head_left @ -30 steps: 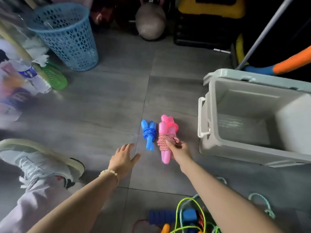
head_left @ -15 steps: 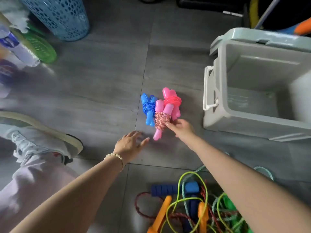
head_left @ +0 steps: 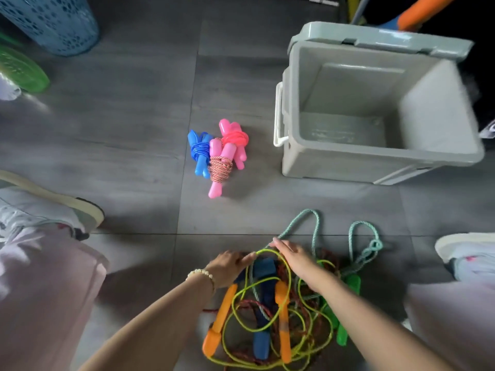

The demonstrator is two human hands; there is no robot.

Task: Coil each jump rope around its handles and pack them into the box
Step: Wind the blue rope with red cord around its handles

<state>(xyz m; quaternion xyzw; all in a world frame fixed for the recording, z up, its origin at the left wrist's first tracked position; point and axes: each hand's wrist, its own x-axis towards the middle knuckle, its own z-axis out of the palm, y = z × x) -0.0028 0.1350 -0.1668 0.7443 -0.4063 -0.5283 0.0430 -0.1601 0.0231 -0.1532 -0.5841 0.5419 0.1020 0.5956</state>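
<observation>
Grey floor tiles point(head_left: 134, 124) carry every item in view. The left hand point(head_left: 227, 266) reaches forward from a bare forearm wearing a bead bracelet point(head_left: 199, 273). Its fingertips meet the top loop of the yellow-green cord point(head_left: 262, 250) at the far edge of the tangled jump ropes point(head_left: 267, 330). Motion blur prevents telling whether those fingers pinch the cord or only touch it. The right hand point(head_left: 292, 257) lies palm down on the tangle, fingers straight and together, grasping nothing, with its tips beside the teal rope point(head_left: 316, 228).

Orange handles point(head_left: 219, 317), blue foam handles point(head_left: 263, 303) and green handles point(head_left: 353, 283) show within the tangle. The right forearm covers part of the green handles, and the lower frame edge cuts off the nearest loops.

Three coiled ropes lie touching, well beyond both hands and just left of the box point(head_left: 334, 167): a blue coil point(head_left: 199, 153), a pink coil with braided cord point(head_left: 220, 167) and a pink coil with coral cord point(head_left: 235, 140), the last partly covered. The box lid point(head_left: 375, 38) is tipped back; the right wall is blurred. A blue perforated basket point(head_left: 53, 22) is cut off at the upper left.
</observation>
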